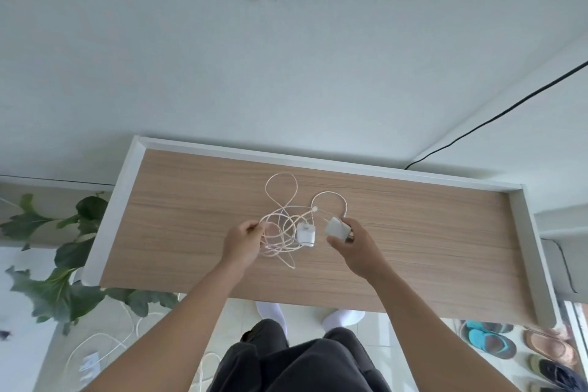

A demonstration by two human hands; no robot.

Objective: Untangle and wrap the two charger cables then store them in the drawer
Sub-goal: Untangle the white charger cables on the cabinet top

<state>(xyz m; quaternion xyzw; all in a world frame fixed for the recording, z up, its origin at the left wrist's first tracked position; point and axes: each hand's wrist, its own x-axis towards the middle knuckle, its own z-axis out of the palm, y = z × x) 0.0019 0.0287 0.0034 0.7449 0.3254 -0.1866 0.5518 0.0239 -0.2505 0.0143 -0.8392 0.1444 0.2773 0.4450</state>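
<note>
A pale wall (pixel 286 57) filled the upper half, with a black cord (pixel 477 127) slanting down it on the right; below it lay the wooden tabletop (pixel 429 248), edged at the back and both sides by a raised white rim (pixel 318 162). A leafy plant (pixel 63 264) stood off the table's left end; dark trousers (pixel 302 360) and white socks (pixel 343 318) showed at the near edge, with sandals (pixel 490 340) on the floor at the right and loose white cords (pixel 95 340) on the floor at the left.

And there on the middle of the table was the cable tangle (pixel 280 232) — pale strands crossing over one another, one loop reaching toward the back rim, a second smaller loop arching to the right. The left hand (pixel 241 245) had its fingers curled at the tangle's left edge, pinching strands there; the right hand (pixel 353 251) gripped a white charger block (pixel 335 227) between thumb and fingers, the smaller loop running into it. Just left of that, a second charger block (pixel 306 235) sat in the tangle, apart from the first — and a small connector tip (pixel 315 209) lay beyond it; whether the gripped block touched the wood, I could not tell.
</note>
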